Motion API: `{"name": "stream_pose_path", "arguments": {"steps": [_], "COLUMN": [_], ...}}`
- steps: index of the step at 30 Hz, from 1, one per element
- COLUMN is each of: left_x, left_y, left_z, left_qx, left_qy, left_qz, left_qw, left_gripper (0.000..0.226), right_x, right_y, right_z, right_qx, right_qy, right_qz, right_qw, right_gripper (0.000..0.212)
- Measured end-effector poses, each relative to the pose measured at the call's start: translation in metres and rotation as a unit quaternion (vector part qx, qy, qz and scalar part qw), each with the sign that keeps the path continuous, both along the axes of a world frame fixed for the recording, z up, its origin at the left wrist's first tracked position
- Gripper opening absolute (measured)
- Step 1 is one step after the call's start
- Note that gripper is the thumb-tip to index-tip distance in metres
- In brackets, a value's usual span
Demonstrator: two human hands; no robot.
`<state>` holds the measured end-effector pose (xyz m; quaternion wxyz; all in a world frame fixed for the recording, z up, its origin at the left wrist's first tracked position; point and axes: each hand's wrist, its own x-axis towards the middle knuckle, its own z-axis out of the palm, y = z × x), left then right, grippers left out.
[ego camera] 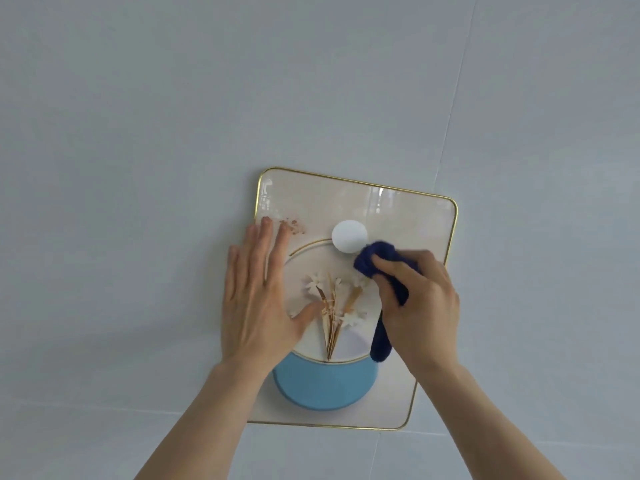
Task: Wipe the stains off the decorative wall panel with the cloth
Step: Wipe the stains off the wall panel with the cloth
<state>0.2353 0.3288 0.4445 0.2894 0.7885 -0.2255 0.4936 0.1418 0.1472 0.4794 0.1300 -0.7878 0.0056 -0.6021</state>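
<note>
The decorative wall panel (pixel 408 209) is a cream rectangle with a thin gold rim, a white disc, pale flowers and a blue half-circle at the bottom. A reddish-brown stain (pixel 295 226) marks its upper left area. My left hand (pixel 263 292) lies flat and open on the panel's left side, fingertips just beside the stain. My right hand (pixel 420 306) is shut on a bunched dark blue cloth (pixel 375 259), pressed to the panel right of the white disc. One end of the cloth hangs below my palm.
Pale grey wall tiles (pixel 138 133) with thin seams surround the panel on every side. Nothing else hangs on the wall in view.
</note>
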Motion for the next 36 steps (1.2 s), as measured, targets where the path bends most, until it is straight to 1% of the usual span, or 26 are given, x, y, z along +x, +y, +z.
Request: {"name": "stream_pose_path", "arguments": {"steps": [2, 5, 7, 9, 13, 17, 19, 20, 23, 24, 25, 28, 30, 31, 33, 34, 35, 36], "left_x": [0.014, 0.032, 0.04, 0.044, 0.053, 0.056, 0.056, 0.056, 0.056, 0.056, 0.056, 0.055, 0.055, 0.055, 0.056, 0.056, 0.056, 0.057], "left_y": [0.012, 0.02, 0.022, 0.021, 0.019, 0.019, 0.019, 0.019, 0.019, 0.019, 0.02, 0.022, 0.023, 0.024, 0.024, 0.024, 0.024, 0.023], "left_z": [-0.001, -0.001, -0.002, -0.005, -0.01, -0.012, -0.011, -0.011, -0.011, -0.011, -0.01, -0.01, -0.009, -0.009, -0.01, -0.01, -0.01, -0.01], "left_qx": [-0.014, -0.015, -0.016, -0.02, -0.017, -0.02, -0.021, -0.023, -0.026, -0.026, -0.027, -0.02, -0.019, -0.019, -0.021, -0.02, -0.02, -0.021], "left_qy": [0.026, 0.051, 0.049, 0.046, 0.03, 0.031, 0.033, 0.033, 0.026, 0.026, 0.028, 0.038, 0.04, 0.041, 0.039, 0.037, 0.035, 0.034], "left_qz": [0.006, -0.003, -0.015, -0.024, -0.028, -0.041, -0.046, -0.047, -0.05, -0.051, -0.051, -0.054, -0.061, -0.065, -0.066, -0.066, -0.067, -0.067], "left_qw": [1.0, 0.999, 0.999, 0.998, 0.999, 0.998, 0.998, 0.998, 0.998, 0.998, 0.998, 0.998, 0.997, 0.997, 0.997, 0.997, 0.997, 0.997], "left_gripper": [0.13, 0.143, 0.145, 0.145, 0.142, 0.14, 0.14, 0.139, 0.13, 0.128, 0.129, 0.136, 0.139, 0.14, 0.14, 0.14, 0.14, 0.14], "right_x": [0.013, 0.038, 0.056, 0.071, 0.088, 0.097, 0.098, 0.097, 0.093, 0.091, 0.09, 0.087, 0.085, 0.084, 0.082, 0.081, 0.083, 0.086], "right_y": [0.019, 0.037, 0.041, 0.04, 0.045, 0.064, 0.069, 0.07, 0.07, 0.067, 0.064, 0.057, 0.056, 0.056, 0.058, 0.062, 0.067, 0.073], "right_z": [0.016, 0.028, 0.03, 0.028, 0.022, 0.03, 0.03, 0.027, 0.012, 0.007, 0.003, 0.001, 0.005, 0.01, 0.027, 0.037, 0.046, 0.052], "right_qx": [-0.074, -0.177, -0.23, -0.253, -0.235, -0.24, -0.248, -0.254, -0.267, -0.268, -0.269, -0.269, -0.244, -0.216, -0.157, -0.143, -0.152, -0.18], "right_qy": [-0.03, -0.028, -0.017, -0.027, -0.079, -0.092, -0.097, -0.096, -0.079, -0.075, -0.072, -0.075, -0.08, -0.089, -0.125, -0.145, -0.158, -0.16], "right_qz": [0.006, 0.01, 0.0, -0.01, -0.007, -0.003, -0.024, -0.033, -0.034, -0.033, -0.035, -0.034, -0.025, -0.021, -0.011, -0.008, -0.001, 0.009], "right_qw": [0.997, 0.984, 0.973, 0.967, 0.969, 0.966, 0.964, 0.962, 0.96, 0.96, 0.96, 0.96, 0.966, 0.972, 0.98, 0.979, 0.976, 0.97], "right_gripper": [0.026, 0.031, 0.037, 0.037, 0.037, 0.039, 0.038, 0.036, 0.018, 0.018, 0.018, 0.009, 0.007, 0.007, 0.009, 0.009, 0.009, 0.009]}}
